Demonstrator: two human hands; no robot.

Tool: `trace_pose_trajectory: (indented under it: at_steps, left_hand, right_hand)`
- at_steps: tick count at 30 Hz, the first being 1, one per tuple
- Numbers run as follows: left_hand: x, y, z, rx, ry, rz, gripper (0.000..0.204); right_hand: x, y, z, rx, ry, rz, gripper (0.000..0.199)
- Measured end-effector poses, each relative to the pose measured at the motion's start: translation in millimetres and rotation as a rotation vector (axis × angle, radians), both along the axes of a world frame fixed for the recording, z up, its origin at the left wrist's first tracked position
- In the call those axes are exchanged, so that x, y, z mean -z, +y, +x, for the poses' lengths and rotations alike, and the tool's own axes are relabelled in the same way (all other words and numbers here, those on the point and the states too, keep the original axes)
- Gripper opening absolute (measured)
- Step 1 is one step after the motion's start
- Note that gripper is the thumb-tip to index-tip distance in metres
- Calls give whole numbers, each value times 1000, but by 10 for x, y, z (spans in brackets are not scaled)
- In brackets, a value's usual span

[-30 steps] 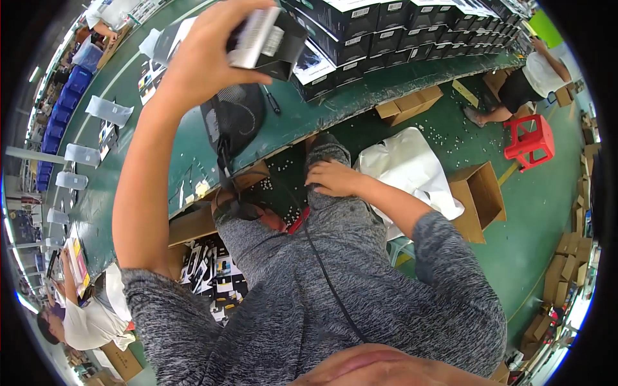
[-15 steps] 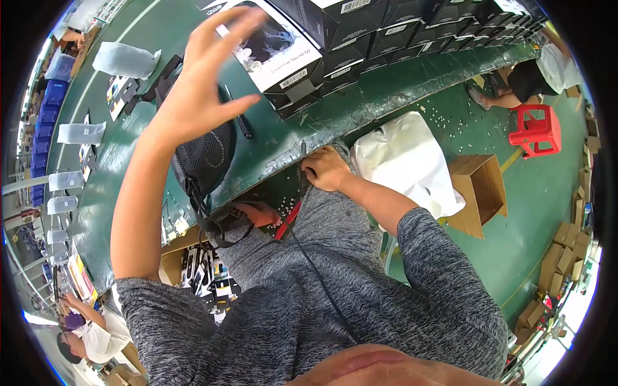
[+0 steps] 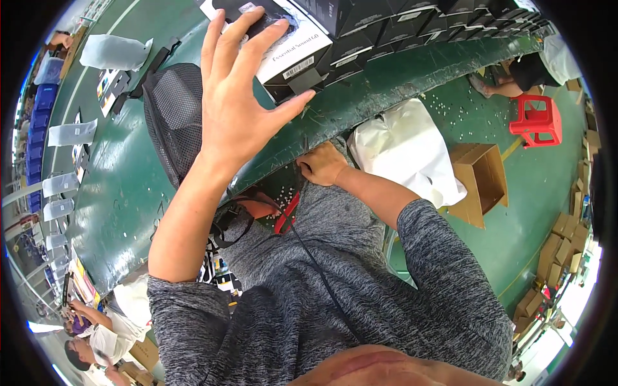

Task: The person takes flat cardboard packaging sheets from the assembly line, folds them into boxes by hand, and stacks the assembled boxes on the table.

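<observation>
Fingers of the left hand (image 3: 235, 106) are spread wide, palm facing the camera, fingertips lying on the white face of a black-and-white carton (image 3: 290, 55); this grip is open and closes on nothing. That carton sits on the green worktop (image 3: 122, 186), at the near end of a row of black cartons (image 3: 412, 22) running along its far side. Just left of the hand lies a black mesh bag (image 3: 174, 122), partly under the wrist.

The right hand (image 3: 322, 164) is at the worktop's edge with its fingers curled in as a closed grip, seemingly round a thin dark cord (image 3: 309, 241) that runs down over the grey knitted lap; exactly what it pinches cannot be told. Near it, below the edge, shows a red-handled tool (image 3: 286, 215).

Farther out, clear plastic bags (image 3: 116, 51) lie on the worktop. On the green floor are a white sack (image 3: 405, 151), an open cardboard box (image 3: 479, 180) and a red stool (image 3: 537, 122).
</observation>
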State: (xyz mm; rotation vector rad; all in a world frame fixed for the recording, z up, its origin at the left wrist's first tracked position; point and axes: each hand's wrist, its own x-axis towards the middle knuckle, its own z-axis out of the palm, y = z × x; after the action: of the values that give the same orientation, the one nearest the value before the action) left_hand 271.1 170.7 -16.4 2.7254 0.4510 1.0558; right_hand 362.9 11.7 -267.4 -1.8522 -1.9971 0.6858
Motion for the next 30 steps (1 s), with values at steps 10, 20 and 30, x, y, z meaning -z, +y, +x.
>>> trace_pose_trajectory:
  at_steps: [10, 20, 30]
  left_hand:
    - [142, 13, 75, 8, -134, -59, 63]
    - [151, -25, 92, -11, -169, -50, 61]
    - [208, 5, 78, -34, -193, -66, 60]
  right_hand:
    - [-1, 55, -43, -29, 19, -3, 17]
    - [-81, 45, -47, -25, 20, 38, 16]
    - [-89, 62, -97, -38, -45, 76, 16]
